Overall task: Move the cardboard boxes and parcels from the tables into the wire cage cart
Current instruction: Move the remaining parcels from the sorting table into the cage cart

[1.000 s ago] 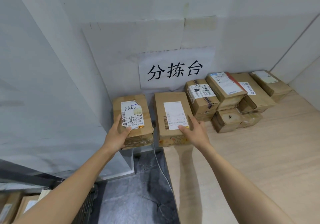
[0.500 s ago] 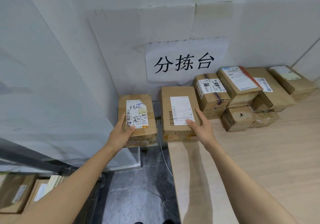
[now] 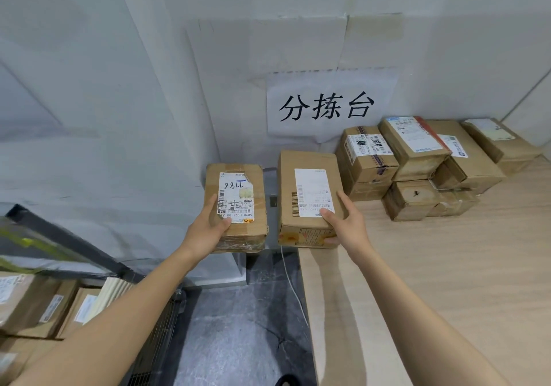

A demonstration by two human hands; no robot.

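Head view: left grip point(image 3: 208, 226) holds the taped box point(image 3: 253, 230), right grip point(image 3: 347, 226) the longer box point(image 3: 310, 159), both pointing 12 o'clock; wire cage cart point(image 3: 70, 239) sits at 8, nearer left.

Cart point(image 3: 155, 338) left w/ boxes point(image 3: 44, 308), table point(image 3: 432, 281) right w/ stack point(image 3: 417, 165)

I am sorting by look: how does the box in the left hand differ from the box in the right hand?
The left-hand box is smaller than the right-hand box. Its label is torn and bears handwriting; the right-hand box's label is whole and printed only. Both are brown cardboard, each held at its near end.
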